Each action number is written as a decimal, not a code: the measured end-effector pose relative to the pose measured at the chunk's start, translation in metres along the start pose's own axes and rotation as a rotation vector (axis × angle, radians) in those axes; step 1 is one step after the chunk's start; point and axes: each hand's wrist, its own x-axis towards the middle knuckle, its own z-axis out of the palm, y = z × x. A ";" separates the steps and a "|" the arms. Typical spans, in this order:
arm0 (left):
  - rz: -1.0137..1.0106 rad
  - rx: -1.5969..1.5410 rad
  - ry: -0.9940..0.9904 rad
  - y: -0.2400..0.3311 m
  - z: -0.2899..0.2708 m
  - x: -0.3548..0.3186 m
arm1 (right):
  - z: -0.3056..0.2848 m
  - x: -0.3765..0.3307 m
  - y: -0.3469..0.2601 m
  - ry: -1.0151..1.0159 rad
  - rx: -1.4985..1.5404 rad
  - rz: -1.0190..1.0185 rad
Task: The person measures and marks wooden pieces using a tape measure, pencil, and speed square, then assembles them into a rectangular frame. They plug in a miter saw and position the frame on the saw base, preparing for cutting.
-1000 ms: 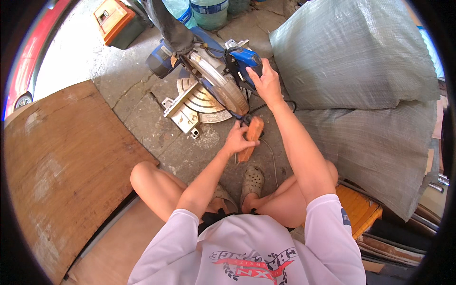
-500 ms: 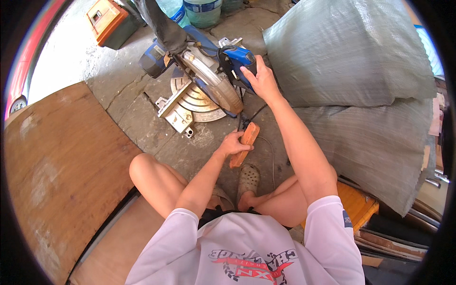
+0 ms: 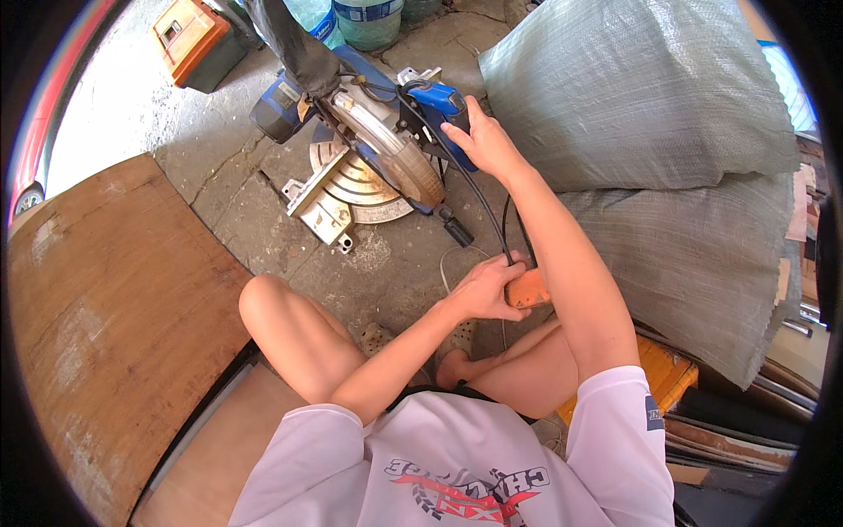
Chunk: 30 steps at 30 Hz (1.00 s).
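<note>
A miter saw (image 3: pixel 386 140) with a blue body and a round blade guard stands on the concrete floor ahead of me. My right hand (image 3: pixel 488 140) is closed round its blue handle (image 3: pixel 439 104). Lower down, my left hand (image 3: pixel 488 288) grips an orange oblong block (image 3: pixel 526 289), partly hidden behind my right forearm. A black cable (image 3: pixel 479 195) runs from the saw handle down to my left fingers; whether they pinch it I cannot tell. Between the saw and my left hand is a black plug-like piece (image 3: pixel 457 229).
A brown wooden board (image 3: pixel 123 290) lies at left. Big grey woven sacks (image 3: pixel 650 97) bulge at right, above an orange-yellow stool (image 3: pixel 665 373). At the back are an orange-lidded toolbox (image 3: pixel 195 39) and a water bottle (image 3: pixel 369 19). My shoes (image 3: pixel 457 342) rest below my left hand.
My left hand has moved right and slightly nearer with the orange block, which is now partly behind my right forearm. The black plug-like piece shows apart from it. My right hand stays on the saw handle.
</note>
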 end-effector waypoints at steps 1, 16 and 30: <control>0.005 0.056 -0.017 0.012 -0.007 0.002 | -0.002 0.000 -0.002 -0.014 -0.041 0.003; 0.103 0.013 -0.022 0.115 -0.120 -0.021 | -0.018 0.003 -0.006 -0.194 -0.057 -0.031; -0.061 -0.642 0.031 0.167 -0.139 0.198 | 0.019 0.005 0.015 0.106 -0.137 0.044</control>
